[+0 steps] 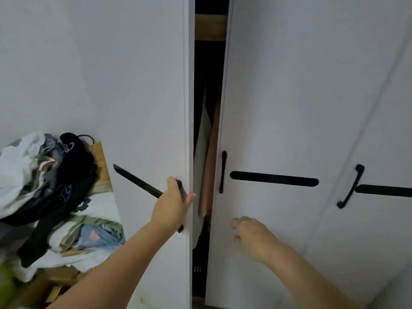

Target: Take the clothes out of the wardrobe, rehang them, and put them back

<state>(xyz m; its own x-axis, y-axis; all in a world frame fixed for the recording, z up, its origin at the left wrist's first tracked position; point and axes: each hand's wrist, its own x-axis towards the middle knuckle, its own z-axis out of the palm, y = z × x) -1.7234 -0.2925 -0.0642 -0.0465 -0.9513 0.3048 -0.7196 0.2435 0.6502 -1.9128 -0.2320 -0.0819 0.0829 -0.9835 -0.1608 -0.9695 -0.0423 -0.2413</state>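
A white wardrobe fills the view, its left door (145,97) and middle door (278,108) slightly ajar. My left hand (172,204) grips the black handle (181,192) on the left door's edge. My right hand (254,236) hovers with loosely curled fingers in front of the middle door, below its black handle (223,172), and holds nothing. Through the dark gap I see hanging clothes: a pale garment (201,141) and a tan one (210,166).
A heap of clothes (51,179) with wire hangers lies on a surface at the left, next to the wardrobe. A brown paper bag (100,161) stands behind the heap. A third door at the right carries another black handle (351,188).
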